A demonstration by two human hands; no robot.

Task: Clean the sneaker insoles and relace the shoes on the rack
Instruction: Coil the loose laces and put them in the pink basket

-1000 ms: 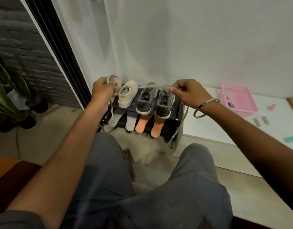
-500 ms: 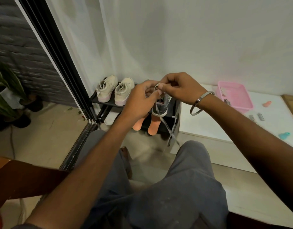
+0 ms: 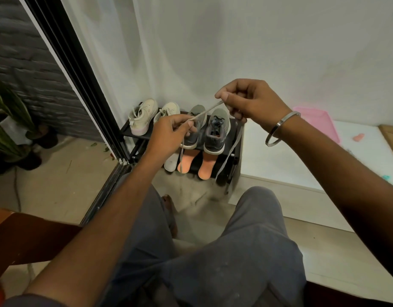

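A grey shoelace (image 3: 207, 111) stretches between my two hands in front of the black shoe rack (image 3: 133, 135). My left hand (image 3: 169, 134) pinches its lower end, and my right hand (image 3: 248, 100) pinches it higher up; both loose tails hang down past the rack. On the top shelf stand a cream pair of sneakers (image 3: 144, 117) and a grey pair (image 3: 216, 131). Two orange insoles (image 3: 206, 168) and a white insole (image 3: 171, 162) lean on the lower shelf.
A black sliding-door frame (image 3: 80, 89) runs left of the rack, with potted plants (image 3: 7, 120) beyond it. To the right is a low white platform (image 3: 286, 160) carrying a pink tray (image 3: 317, 120) and small items. My knees fill the foreground.
My hands met over the grey sneakers half a second ago and have now drawn apart, the right one rising, pulling the lace taut between them. The view shifted slightly.
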